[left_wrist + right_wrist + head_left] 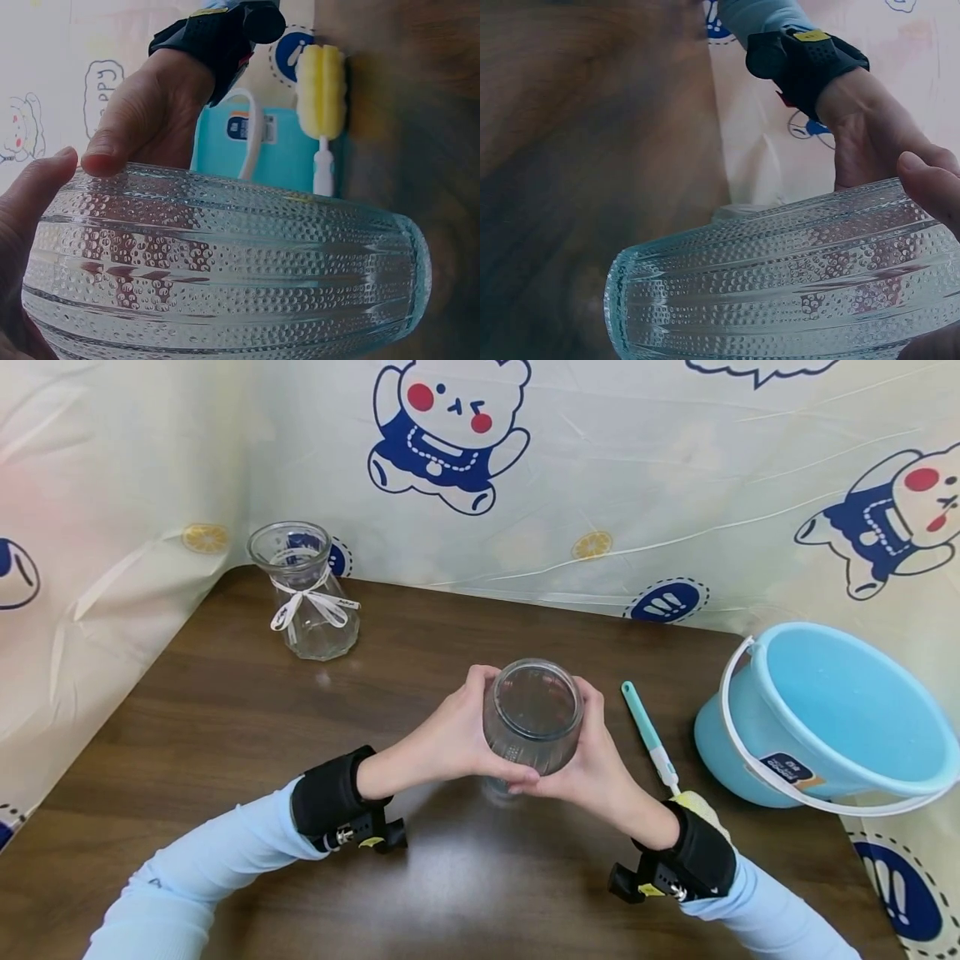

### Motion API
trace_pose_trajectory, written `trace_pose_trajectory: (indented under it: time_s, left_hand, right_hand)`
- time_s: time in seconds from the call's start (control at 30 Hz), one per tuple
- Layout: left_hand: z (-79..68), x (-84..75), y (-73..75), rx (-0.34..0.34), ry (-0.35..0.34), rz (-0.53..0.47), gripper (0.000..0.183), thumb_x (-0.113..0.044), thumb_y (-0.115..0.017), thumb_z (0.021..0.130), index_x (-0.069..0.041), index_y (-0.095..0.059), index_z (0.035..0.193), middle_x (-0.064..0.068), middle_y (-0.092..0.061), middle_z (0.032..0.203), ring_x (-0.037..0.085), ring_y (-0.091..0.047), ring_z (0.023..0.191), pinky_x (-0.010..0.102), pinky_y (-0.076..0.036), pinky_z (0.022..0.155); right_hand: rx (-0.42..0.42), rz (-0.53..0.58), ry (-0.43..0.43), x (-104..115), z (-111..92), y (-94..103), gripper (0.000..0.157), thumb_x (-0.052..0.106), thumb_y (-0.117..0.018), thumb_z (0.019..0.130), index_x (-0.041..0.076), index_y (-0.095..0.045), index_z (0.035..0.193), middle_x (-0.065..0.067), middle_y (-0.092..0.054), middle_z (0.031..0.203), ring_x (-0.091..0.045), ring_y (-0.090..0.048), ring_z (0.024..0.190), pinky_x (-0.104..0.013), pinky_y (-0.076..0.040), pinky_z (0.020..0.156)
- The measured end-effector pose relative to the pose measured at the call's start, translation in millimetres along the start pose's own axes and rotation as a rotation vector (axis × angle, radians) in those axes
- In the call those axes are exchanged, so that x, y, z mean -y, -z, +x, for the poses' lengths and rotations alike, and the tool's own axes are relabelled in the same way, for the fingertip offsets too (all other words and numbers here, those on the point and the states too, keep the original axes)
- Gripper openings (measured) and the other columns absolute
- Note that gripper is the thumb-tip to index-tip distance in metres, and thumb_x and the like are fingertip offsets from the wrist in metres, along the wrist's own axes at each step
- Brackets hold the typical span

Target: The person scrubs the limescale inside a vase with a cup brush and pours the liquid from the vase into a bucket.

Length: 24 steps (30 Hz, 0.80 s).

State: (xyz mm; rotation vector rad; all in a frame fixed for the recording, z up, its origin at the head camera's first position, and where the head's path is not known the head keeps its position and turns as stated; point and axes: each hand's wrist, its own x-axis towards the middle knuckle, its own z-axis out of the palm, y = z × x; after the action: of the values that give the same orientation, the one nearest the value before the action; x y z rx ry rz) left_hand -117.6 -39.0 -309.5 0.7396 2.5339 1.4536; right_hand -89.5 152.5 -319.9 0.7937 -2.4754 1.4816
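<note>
Both hands hold a clear glass vase [534, 702] with vertical ribs and rows of raised dots, above the middle of the table. My left hand [467, 733] grips its left side and my right hand [594, 758] its right side, the thumbs on the near side. One round end faces up toward the head camera. In the left wrist view the dotted wall of the vase [225, 262] fills the lower part, narrowing to a thick edge on the table side. The right wrist view shows the same vase [780, 285]. Most fingers are hidden behind the glass.
A second glass vase [322, 631] with a white ribbon bow stands at the back left. Right of my hands lies a bottle brush [647, 731], its yellow sponge head [321, 94] partly behind my right wrist. A light blue bucket [731, 752] with a white handle sits at the right.
</note>
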Motion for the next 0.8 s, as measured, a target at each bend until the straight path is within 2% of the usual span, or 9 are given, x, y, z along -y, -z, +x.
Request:
trace_pose_trajectory:
  time_s: [0.37, 0.6, 0.7, 0.8]
  left_hand:
    - [-1.2, 15.2, -11.4, 0.043, -0.002, -0.019, 0.101, -0.034, -0.088, 0.050, -0.004, -0.027, 0.125, 0.010, -0.050, 0.116, 0.017, -0.053, 0.098, 0.032, -0.044, 0.083]
    - [2.0, 17.5, -13.3, 0.052, -0.043, -0.011, 0.105, -0.037, -0.087, 0.052, -0.007, -0.026, 0.132, 0.005, -0.047, 0.122, 0.015, -0.050, 0.104, 0.033, -0.043, 0.086]
    - [1.4, 20.1, -13.7, 0.051, -0.073, -0.014, 0.104, -0.038, -0.086, 0.053, -0.012, -0.026, 0.135, 0.003, -0.045, 0.125, 0.014, -0.048, 0.108, 0.034, -0.042, 0.087]
    - [0.2, 22.0, -13.3, 0.038, -0.093, -0.016, 0.100, -0.036, -0.086, 0.054, -0.013, -0.029, 0.133, 0.003, -0.045, 0.124, 0.015, -0.047, 0.109, 0.035, -0.042, 0.088]
  right_hand:
    - [0.008, 0.009, -0.013, -16.4, -12.0, -9.5, 0.108, 0.014, -0.088, 0.054, 0.000, -0.013, 0.132, -0.019, -0.034, 0.134, -0.032, -0.039, 0.118, -0.051, -0.036, 0.094]
    - [-0.001, 0.007, 0.010, -20.2, -12.3, -6.2, 0.115, 0.010, -0.089, 0.050, -0.001, -0.011, 0.133, -0.018, -0.033, 0.134, -0.031, -0.038, 0.118, -0.047, -0.036, 0.094]
    - [0.046, -0.010, -0.003, -20.1, -11.0, -2.2, 0.115, 0.015, -0.089, 0.051, -0.001, -0.010, 0.133, -0.017, -0.031, 0.136, -0.029, -0.036, 0.120, -0.048, -0.035, 0.095]
    - [0.130, -0.021, -0.003, -19.0, -6.8, 8.4, 0.112, 0.032, -0.085, 0.057, 0.000, -0.013, 0.136, -0.017, -0.032, 0.136, -0.029, -0.036, 0.121, -0.048, -0.034, 0.096]
